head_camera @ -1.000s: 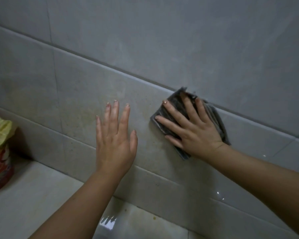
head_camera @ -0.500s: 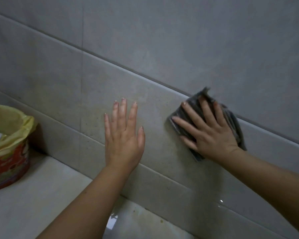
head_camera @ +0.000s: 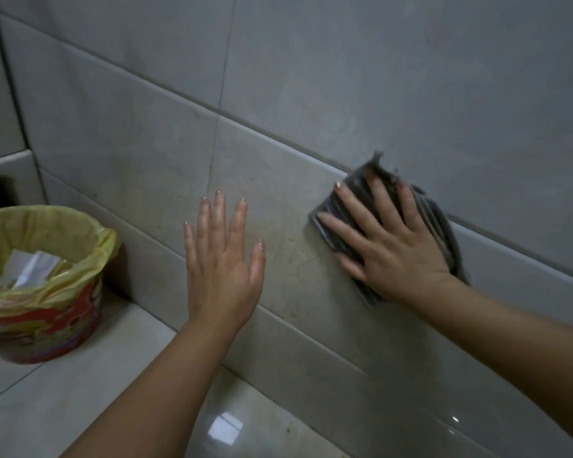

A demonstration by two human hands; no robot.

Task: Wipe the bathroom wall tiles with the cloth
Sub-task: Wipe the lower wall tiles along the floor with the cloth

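Pressing dark cloth (head_camera: 442, 229) on wall tiles (head_camera: 344, 77): right hand (head_camera: 391, 249), fingers spread straight; left hand (head_camera: 220, 269) flat, empty; bin (head_camera: 47, 319) print illegible.

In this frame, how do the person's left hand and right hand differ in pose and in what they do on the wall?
The left hand is bare, palm toward the pale grey wall tile; the right hand presses a folded dark grey cloth onto it. The left hand's fingers point up, close together; the right hand's fingers are spread, angled up-left. Both hands are open with straight fingers, palms to the wall.
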